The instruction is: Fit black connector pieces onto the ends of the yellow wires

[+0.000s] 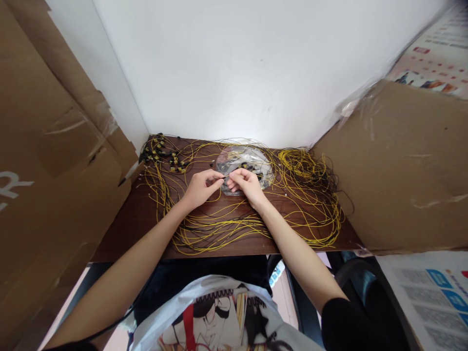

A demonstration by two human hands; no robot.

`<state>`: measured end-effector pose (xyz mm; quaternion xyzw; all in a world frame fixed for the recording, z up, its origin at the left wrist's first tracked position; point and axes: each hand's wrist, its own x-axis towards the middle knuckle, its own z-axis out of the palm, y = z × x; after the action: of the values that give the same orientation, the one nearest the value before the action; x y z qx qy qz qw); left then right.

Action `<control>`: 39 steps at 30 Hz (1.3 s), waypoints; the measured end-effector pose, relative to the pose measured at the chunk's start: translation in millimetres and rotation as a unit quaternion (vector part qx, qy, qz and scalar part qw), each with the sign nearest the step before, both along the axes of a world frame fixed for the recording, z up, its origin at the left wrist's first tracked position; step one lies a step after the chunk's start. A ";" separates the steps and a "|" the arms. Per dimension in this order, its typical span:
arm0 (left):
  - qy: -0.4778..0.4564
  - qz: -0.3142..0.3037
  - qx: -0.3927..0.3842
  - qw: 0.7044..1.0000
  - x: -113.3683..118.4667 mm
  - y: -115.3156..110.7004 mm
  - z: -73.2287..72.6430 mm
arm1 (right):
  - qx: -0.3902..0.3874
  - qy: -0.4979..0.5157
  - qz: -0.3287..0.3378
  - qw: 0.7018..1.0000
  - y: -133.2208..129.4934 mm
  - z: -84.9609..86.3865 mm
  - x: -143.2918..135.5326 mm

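Before one white wall (234, 73), over one table (120, 229), pinching one thin wire (226, 176), fingers narrowed on left hand (200, 189) and right hand (249, 186); near one wire coil (298, 163), toward two o'clock.

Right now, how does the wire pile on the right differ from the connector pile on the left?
The wire pile is mostly thin loops, while the connector pile is a cluster of small, chunky ends. The wire pile spreads wider; the connector pile is more compact. Both mix yellow and black and lie on the brown tabletop.
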<state>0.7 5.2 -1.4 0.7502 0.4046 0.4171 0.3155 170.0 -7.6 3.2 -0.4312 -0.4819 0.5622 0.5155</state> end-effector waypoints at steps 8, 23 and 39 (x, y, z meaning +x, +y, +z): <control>-0.003 -0.004 -0.002 1.000 0.3 0.6 -0.8 | -0.001 0.000 0.001 1.000 -1.0 1.2 0.0; 0.002 -0.004 -0.001 1.000 0.5 -0.6 0.3 | 0.004 0.000 0.003 1.000 -0.3 0.4 0.1; 0.002 -0.008 -0.006 1.000 0.5 -0.2 -1.2 | 0.004 0.007 0.003 1.000 0.0 0.1 -0.3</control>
<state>1.2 5.0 -2.6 0.7523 0.4017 0.4105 0.3228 169.7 -7.6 3.3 -0.4239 -0.4822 0.5645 0.5188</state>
